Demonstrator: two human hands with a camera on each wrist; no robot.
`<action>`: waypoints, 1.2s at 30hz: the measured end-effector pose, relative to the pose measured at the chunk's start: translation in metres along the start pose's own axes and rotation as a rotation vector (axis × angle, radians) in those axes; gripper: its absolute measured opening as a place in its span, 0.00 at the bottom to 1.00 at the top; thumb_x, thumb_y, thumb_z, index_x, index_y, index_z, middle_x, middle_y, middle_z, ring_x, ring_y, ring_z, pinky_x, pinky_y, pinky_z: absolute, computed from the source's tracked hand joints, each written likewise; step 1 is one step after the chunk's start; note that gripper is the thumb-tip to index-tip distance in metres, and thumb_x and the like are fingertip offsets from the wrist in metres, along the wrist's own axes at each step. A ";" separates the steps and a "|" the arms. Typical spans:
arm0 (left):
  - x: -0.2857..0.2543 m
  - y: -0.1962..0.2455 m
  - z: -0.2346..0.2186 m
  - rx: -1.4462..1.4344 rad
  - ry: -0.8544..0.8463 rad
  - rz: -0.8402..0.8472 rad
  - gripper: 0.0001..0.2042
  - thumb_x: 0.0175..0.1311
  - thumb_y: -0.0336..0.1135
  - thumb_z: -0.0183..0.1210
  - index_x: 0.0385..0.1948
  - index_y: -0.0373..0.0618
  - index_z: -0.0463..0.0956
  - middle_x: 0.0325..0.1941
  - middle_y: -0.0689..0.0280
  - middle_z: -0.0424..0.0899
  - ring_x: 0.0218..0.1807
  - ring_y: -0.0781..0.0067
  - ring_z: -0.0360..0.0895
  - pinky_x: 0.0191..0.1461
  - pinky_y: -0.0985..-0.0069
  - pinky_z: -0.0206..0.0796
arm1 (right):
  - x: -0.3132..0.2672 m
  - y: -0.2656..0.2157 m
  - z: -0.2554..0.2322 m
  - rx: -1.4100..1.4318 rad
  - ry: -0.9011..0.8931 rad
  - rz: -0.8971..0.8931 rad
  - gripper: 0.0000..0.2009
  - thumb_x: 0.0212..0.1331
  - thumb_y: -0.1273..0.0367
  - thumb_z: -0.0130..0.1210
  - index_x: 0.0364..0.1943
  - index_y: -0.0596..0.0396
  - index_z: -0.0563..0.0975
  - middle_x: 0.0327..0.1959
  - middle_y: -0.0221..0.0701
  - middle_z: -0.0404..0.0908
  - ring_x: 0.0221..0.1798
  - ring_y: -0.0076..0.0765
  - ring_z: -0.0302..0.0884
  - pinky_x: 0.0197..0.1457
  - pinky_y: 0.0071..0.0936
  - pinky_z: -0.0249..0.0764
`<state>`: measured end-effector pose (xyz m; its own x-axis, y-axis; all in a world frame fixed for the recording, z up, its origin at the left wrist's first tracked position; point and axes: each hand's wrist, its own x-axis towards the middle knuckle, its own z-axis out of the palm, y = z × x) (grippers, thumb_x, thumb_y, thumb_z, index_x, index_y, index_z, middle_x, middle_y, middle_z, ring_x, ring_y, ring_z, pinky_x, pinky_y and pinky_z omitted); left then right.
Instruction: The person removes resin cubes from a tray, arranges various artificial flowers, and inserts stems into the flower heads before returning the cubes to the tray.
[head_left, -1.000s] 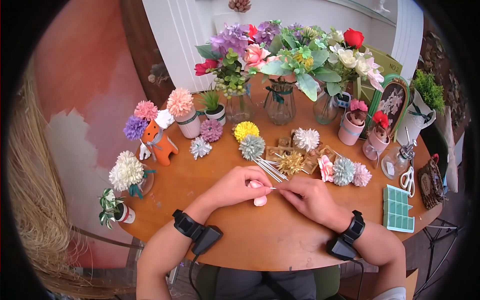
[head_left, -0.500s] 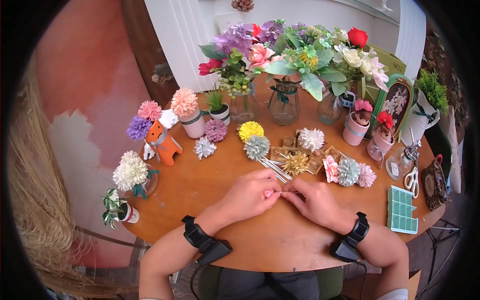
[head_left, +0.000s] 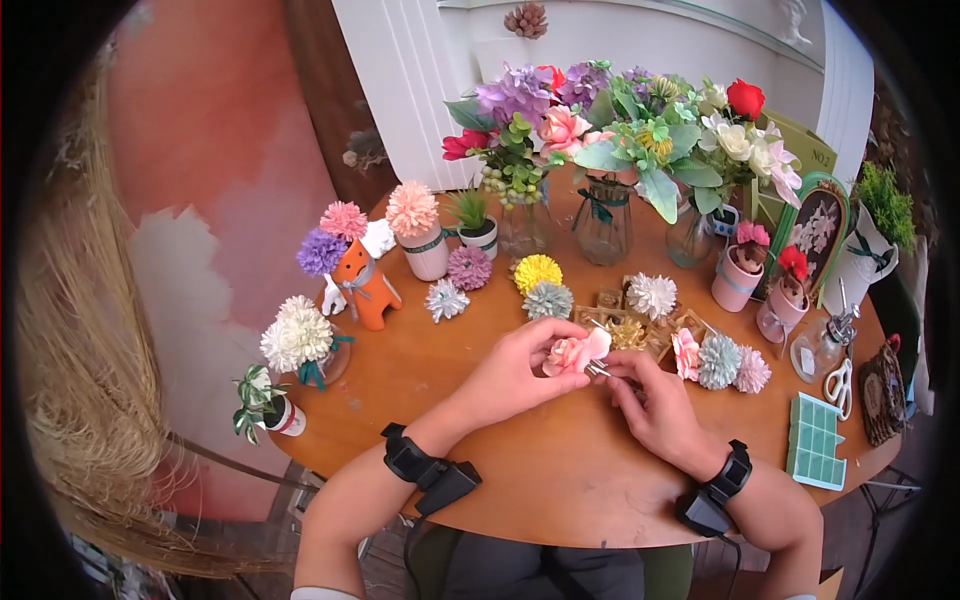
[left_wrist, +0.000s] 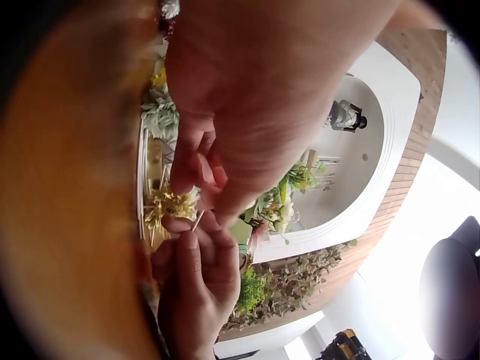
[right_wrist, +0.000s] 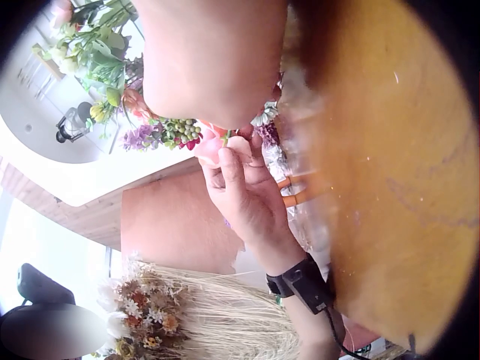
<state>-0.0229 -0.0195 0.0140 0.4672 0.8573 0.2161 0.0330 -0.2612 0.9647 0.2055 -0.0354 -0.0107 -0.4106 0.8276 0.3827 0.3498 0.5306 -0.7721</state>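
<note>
A pink artificial rose (head_left: 574,353) is held in my left hand (head_left: 520,375), its petals facing up between thumb and fingers. My right hand (head_left: 655,408) pinches a thin white stick (left_wrist: 198,220) just under the bloom, close beside the left thumb. In the right wrist view the left hand (right_wrist: 244,187) grips the pink petals (right_wrist: 213,147) from below. Behind the hands lie a gold pompom flower (head_left: 627,335) and a small wooden tray (head_left: 690,322); the left hand hides part of the loose sticks.
Glass vases (head_left: 603,225) of mixed flowers stand at the back. An orange fox figure (head_left: 368,290) and white pompoms (head_left: 297,335) are at the left. A green compartment box (head_left: 816,440), scissors (head_left: 838,388) and a glass bottle (head_left: 812,350) sit at the right.
Both hands have risen slightly away from the body, and the rose has turned so its bloom shows above the left fingers. The head view has shifted, moving the scene rightward.
</note>
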 end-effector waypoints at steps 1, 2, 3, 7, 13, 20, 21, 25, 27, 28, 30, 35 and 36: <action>0.001 -0.006 0.001 0.014 0.023 0.027 0.20 0.62 0.24 0.64 0.56 0.37 0.71 0.55 0.64 0.77 0.57 0.78 0.75 0.61 0.77 0.69 | -0.001 0.000 0.001 0.033 0.010 0.012 0.13 0.65 0.77 0.53 0.53 0.60 0.70 0.42 0.42 0.85 0.44 0.43 0.86 0.44 0.32 0.80; 0.002 -0.008 -0.002 0.018 0.024 0.029 0.20 0.62 0.24 0.64 0.56 0.37 0.71 0.55 0.64 0.77 0.57 0.78 0.75 0.61 0.77 0.69 | -0.001 -0.001 0.002 0.066 0.020 0.024 0.14 0.65 0.77 0.54 0.53 0.60 0.70 0.42 0.42 0.85 0.43 0.42 0.86 0.44 0.32 0.80; 0.002 -0.008 -0.006 0.058 0.079 0.046 0.19 0.63 0.23 0.62 0.55 0.37 0.72 0.55 0.65 0.77 0.57 0.78 0.75 0.60 0.78 0.69 | 0.000 -0.002 0.001 0.068 0.021 0.021 0.14 0.65 0.77 0.54 0.53 0.60 0.70 0.42 0.42 0.85 0.43 0.42 0.86 0.44 0.32 0.80; 0.006 0.012 -0.032 0.525 0.513 0.395 0.15 0.63 0.23 0.58 0.51 0.39 0.75 0.50 0.63 0.76 0.54 0.72 0.75 0.58 0.75 0.68 | 0.002 -0.001 0.001 -0.010 0.098 -0.049 0.14 0.64 0.76 0.56 0.52 0.60 0.70 0.43 0.40 0.83 0.44 0.40 0.84 0.45 0.31 0.79; -0.022 0.055 -0.096 1.101 1.380 0.548 0.19 0.67 0.25 0.59 0.60 0.39 0.73 0.54 0.60 0.71 0.51 0.72 0.75 0.56 0.76 0.70 | 0.001 -0.003 0.000 -0.025 0.100 -0.054 0.14 0.63 0.76 0.55 0.52 0.60 0.70 0.41 0.39 0.80 0.42 0.38 0.82 0.45 0.31 0.77; -0.032 0.059 -0.124 0.735 1.440 0.843 0.20 0.66 0.20 0.59 0.59 0.33 0.68 0.54 0.58 0.75 0.56 0.71 0.75 0.61 0.73 0.70 | 0.001 -0.004 -0.001 -0.017 0.063 -0.044 0.13 0.63 0.75 0.55 0.51 0.60 0.71 0.38 0.37 0.81 0.40 0.39 0.81 0.42 0.31 0.77; -0.032 0.059 -0.126 0.735 1.438 0.842 0.20 0.66 0.20 0.59 0.59 0.33 0.68 0.54 0.58 0.75 0.56 0.71 0.75 0.61 0.73 0.70 | 0.001 -0.003 -0.001 -0.016 0.064 -0.043 0.13 0.63 0.75 0.55 0.51 0.60 0.71 0.38 0.37 0.81 0.40 0.39 0.81 0.42 0.31 0.77; -0.034 0.054 -0.128 1.051 1.384 0.738 0.15 0.65 0.20 0.59 0.53 0.36 0.75 0.54 0.62 0.74 0.56 0.70 0.76 0.60 0.72 0.72 | 0.000 0.000 0.000 -0.029 0.038 -0.042 0.14 0.65 0.75 0.54 0.53 0.59 0.71 0.41 0.35 0.82 0.39 0.32 0.81 0.42 0.27 0.77; -0.032 0.050 -0.128 1.082 1.377 0.703 0.13 0.65 0.19 0.59 0.50 0.37 0.77 0.54 0.63 0.74 0.56 0.70 0.76 0.60 0.72 0.72 | 0.001 0.000 0.000 -0.028 0.041 -0.044 0.14 0.64 0.75 0.54 0.53 0.59 0.71 0.41 0.35 0.82 0.38 0.32 0.81 0.41 0.27 0.77; -0.031 0.049 -0.129 1.043 1.360 0.694 0.13 0.65 0.19 0.59 0.51 0.37 0.78 0.55 0.62 0.73 0.56 0.70 0.76 0.60 0.72 0.73 | 0.000 -0.002 0.000 -0.023 0.039 -0.032 0.13 0.64 0.75 0.54 0.52 0.59 0.71 0.40 0.36 0.82 0.40 0.36 0.81 0.42 0.29 0.77; -0.031 0.048 -0.127 1.005 1.343 0.684 0.13 0.65 0.19 0.58 0.51 0.37 0.78 0.55 0.62 0.73 0.56 0.70 0.76 0.60 0.72 0.73 | 0.000 -0.004 -0.001 -0.017 0.037 -0.019 0.13 0.64 0.74 0.55 0.51 0.59 0.72 0.39 0.38 0.81 0.42 0.39 0.82 0.43 0.32 0.77; -0.030 0.051 -0.117 1.058 1.333 0.731 0.16 0.65 0.19 0.58 0.54 0.38 0.78 0.56 0.62 0.73 0.57 0.70 0.76 0.60 0.72 0.73 | 0.000 -0.004 -0.001 -0.022 0.032 -0.019 0.13 0.64 0.74 0.55 0.51 0.59 0.72 0.39 0.38 0.82 0.42 0.41 0.82 0.44 0.32 0.78; -0.030 0.050 -0.118 1.058 1.333 0.728 0.16 0.65 0.19 0.58 0.54 0.38 0.78 0.56 0.62 0.73 0.57 0.70 0.76 0.60 0.72 0.73 | 0.000 -0.004 -0.001 -0.022 0.031 -0.017 0.13 0.64 0.74 0.55 0.51 0.59 0.72 0.39 0.38 0.82 0.42 0.41 0.82 0.44 0.32 0.78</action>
<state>-0.1393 -0.0060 0.0737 -0.2624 0.0639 0.9628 0.8865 -0.3781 0.2667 0.2049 -0.0369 -0.0070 -0.3909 0.8233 0.4117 0.3611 0.5485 -0.7541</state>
